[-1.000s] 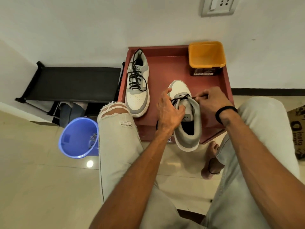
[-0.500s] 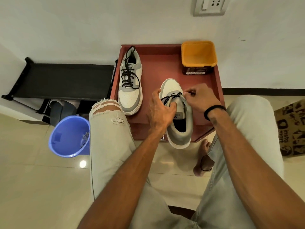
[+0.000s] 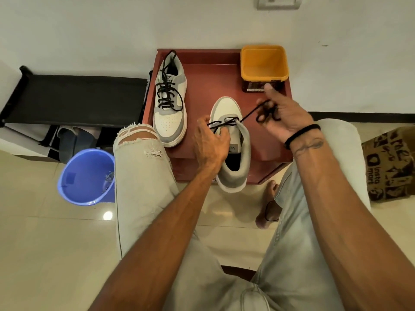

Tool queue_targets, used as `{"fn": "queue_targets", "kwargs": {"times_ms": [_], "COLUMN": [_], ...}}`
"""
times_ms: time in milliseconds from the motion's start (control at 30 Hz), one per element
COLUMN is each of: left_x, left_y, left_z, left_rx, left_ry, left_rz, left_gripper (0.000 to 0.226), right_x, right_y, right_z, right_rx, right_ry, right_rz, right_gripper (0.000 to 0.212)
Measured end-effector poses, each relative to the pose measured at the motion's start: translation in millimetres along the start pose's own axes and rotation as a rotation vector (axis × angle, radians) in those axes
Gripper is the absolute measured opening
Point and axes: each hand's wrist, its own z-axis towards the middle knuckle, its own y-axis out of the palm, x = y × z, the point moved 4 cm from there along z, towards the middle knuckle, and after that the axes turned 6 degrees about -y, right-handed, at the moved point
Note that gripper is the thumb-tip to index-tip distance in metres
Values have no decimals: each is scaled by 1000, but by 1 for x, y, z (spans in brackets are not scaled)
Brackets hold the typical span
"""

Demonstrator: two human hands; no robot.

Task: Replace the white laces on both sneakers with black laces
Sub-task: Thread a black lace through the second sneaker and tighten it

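Two white-and-grey sneakers rest on a red-brown table [image 3: 206,70]. The left sneaker [image 3: 169,104] carries a full black lacing, its toe toward me. The right sneaker [image 3: 233,144] points away from me and has a black lace [image 3: 247,114] only through its lowest eyelets. My left hand [image 3: 210,143] grips this sneaker at the tongue and pinches one lace end. My right hand [image 3: 280,115] is lifted to the right of the shoe, with the other lace end bunched in its fingers and drawn taut from the eyelet.
An empty orange tub [image 3: 263,63] stands at the table's back right corner. A blue bucket [image 3: 86,176] sits on the floor at the left, beside a black shoe rack [image 3: 74,97]. A printed brown paper bag [image 3: 390,162] stands at the right. My knees flank the table.
My right hand has moved up and to the right, away from the shoe, pulling the black lace out through the eyelet. My left hand has stayed on the sneaker.
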Motion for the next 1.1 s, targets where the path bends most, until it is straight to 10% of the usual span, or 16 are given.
{"fn": "queue_targets", "kwargs": {"times_ms": [133,333,433,700,900,1100], "left_x": [-3,-5,-7,-7,-5,-3], "left_y": [1,0,0,0,2,3], "left_z": [4,4,6,5,5,6], "left_rx": [-17,0,13,-16,-20,-53], "left_ry": [-37,-103,-114,-133,-166,-188], "left_rz": [-11,18,43,97,142,87], "left_gripper": [49,43,39,29,42,38], "right_x": [-7,13,25,13,0,-2], "right_y": [-9,-2,2,-15,-37,-51], "right_z": [4,5,3,11,10,4], "right_rx": [8,28,-116,97,354,363], "right_ry": [-121,-368,-240,-249,-131,-180], "right_rz": [81,-1172,-1373,-1125,-343,-520], "right_gripper": [28,18,20,31,20,16]}}
